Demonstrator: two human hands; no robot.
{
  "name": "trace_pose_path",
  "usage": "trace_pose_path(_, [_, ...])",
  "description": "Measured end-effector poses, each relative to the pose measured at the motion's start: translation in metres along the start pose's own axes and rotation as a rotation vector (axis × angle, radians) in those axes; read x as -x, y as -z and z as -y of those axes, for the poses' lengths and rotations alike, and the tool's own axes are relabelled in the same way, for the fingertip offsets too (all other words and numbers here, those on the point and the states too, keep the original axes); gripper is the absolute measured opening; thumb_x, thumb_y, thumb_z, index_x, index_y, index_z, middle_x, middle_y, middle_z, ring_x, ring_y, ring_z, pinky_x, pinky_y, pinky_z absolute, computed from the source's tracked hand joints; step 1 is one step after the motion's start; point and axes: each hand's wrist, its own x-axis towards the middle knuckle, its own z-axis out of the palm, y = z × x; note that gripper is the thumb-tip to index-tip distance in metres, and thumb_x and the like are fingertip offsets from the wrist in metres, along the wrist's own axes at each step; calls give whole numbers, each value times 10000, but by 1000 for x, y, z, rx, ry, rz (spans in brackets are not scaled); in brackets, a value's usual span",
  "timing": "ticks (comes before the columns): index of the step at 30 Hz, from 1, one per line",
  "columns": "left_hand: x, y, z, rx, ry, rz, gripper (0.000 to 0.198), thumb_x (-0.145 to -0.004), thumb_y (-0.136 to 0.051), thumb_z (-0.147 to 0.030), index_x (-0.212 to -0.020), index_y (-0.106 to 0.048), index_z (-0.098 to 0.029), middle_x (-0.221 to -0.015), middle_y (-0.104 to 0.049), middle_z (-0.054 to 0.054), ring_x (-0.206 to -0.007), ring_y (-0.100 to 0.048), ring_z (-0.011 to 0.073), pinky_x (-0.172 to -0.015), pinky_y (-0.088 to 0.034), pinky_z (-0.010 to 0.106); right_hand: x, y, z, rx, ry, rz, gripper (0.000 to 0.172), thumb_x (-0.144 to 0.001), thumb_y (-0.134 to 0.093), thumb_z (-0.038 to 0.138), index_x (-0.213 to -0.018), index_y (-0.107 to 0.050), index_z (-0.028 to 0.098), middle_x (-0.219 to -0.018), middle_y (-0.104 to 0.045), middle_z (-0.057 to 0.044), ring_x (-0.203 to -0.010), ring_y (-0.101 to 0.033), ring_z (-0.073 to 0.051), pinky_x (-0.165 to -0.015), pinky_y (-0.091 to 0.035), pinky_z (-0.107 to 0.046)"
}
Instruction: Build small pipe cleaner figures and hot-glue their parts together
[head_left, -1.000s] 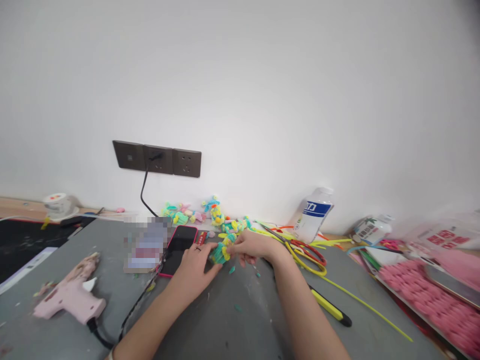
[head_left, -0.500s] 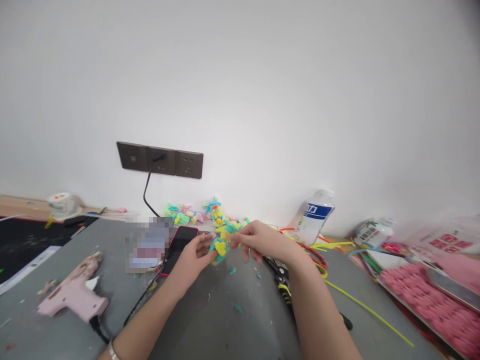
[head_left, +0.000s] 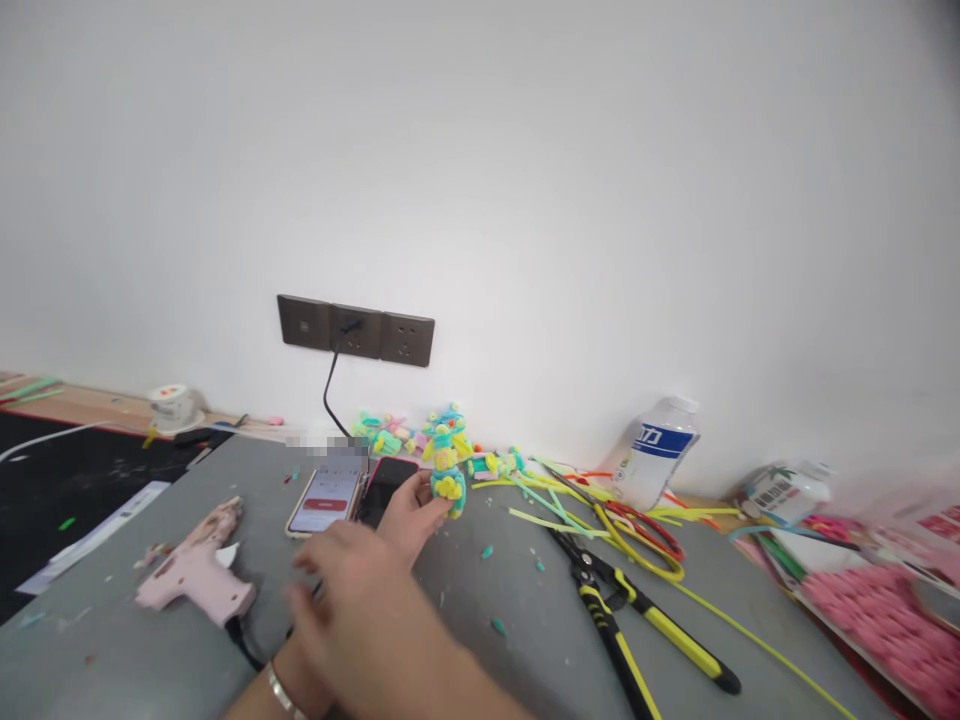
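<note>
A small teal and yellow pipe-cleaner figure stands upright between the fingers of my left hand, which is closed around its side. My right hand crosses over my left forearm, blurred by motion. Its thumb and fingers are apart, and I see nothing held in them. Left of it, a pink glue gun lies on the grey table, its black cord running toward my arm. Beyond my right hand lies a phone with a lit screen, and a dark phone with a pink edge is behind my left hand.
Yellow-handled pliers lie at right beside loose colored pipe cleaners. A bottle with a blue label leans near the wall. More fuzzy figures sit along the back. A wall socket holds a black plug.
My right hand has left the figure and swung left across my left forearm. My left hand still holds the figure, now more upright. The view has shifted left, uncovering the pliers.
</note>
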Motion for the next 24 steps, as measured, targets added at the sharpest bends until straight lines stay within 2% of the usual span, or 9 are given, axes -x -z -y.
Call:
trace_pose_path(1, [-1,-1,-1,103,29,19,368,-800,-632,-448,-1064,-628,-192,-952,-696,55,-877,-654,198,-741,-497,298,-6,-21,6,81,60,49,165,-875,-593,248,-989,-673,159,-1035,-725,-126,-997,-663,-291,-857,-548,-404])
trace_pose_path(2, [-2,-2,-1,214,64,39,372,-778,-657,-425,-1057,-618,-182,-968,-691,61,-871,-648,187,-732,-490,285,-12,-40,10,159,47,73,199,-860,-606,246,-1009,-664,129,-1039,-715,-157,-1006,-658,-316,-815,-570,-424])
trace_pose_path(5, [-5,-4,1,459,189,63,394,-679,-760,-355,-990,-617,-160,-961,-682,67,-827,-628,165,-676,-449,244,-38,-85,17,305,-124,108,370,-793,-661,201,-1129,-606,57,-1098,-684,-217,-996,-665,-346,-785,-585,-472])
trace_pose_path(8, [-8,-6,7,510,216,70,384,-674,-778,-327,-978,-619,-152,-942,-694,66,-792,-627,152,-663,-432,236,-61,-112,18,302,-234,258,585,-710,-755,278,-1208,-562,40,-1089,-691,-244,-980,-689,-388,-767,-585,-510])
trace_pose_path(10, [-10,-6,12,512,206,74,405,-665,-786,-315,-997,-623,-151,-953,-711,77,-814,-641,170,-674,-441,247,-69,-118,16,289,-258,318,608,-747,-710,215,-1288,-499,32,-1044,-716,-247,-943,-719,-373,-730,-596,-486])
trace_pose_path(13, [-14,-8,19,473,181,79,431,-630,-802,-311,-994,-633,-156,-1009,-728,96,-900,-665,218,-704,-464,272,-69,-113,15,298,-208,351,536,-780,-637,122,-1286,-494,17,-1016,-731,-248,-923,-738,-349,-717,-604,-446])
trace_pose_path(16, [-16,-12,25,460,136,99,427,-599,-811,-314,-953,-628,-161,-1022,-734,104,-978,-665,254,-785,-488,312,-59,-95,16,293,-149,341,410,-810,-619,202,-1176,-574,24,-1038,-724,-249,-943,-730,-367,-733,-602,-481])
trace_pose_path(20, [-10,-17,25,407,27,151,348,-655,-770,-276,-942,-609,-164,-1041,-725,104,-1006,-666,254,-888,-483,346,-41,-64,17,196,-124,226,378,-875,-510,287,-1156,-564,41,-1002,-723,-242,-870,-738,-384,-664,-602,-503])
trace_pose_path(24, [4,-20,12,159,-11,255,299,-681,-708,-197,-964,-618,-164,-1020,-706,97,-990,-663,256,-846,-498,343,-19,-41,9,26,-157,47,334,-822,-560,244,-1127,-531,109,-915,-735,-165,-779,-738,-332,-619,-583,-391])
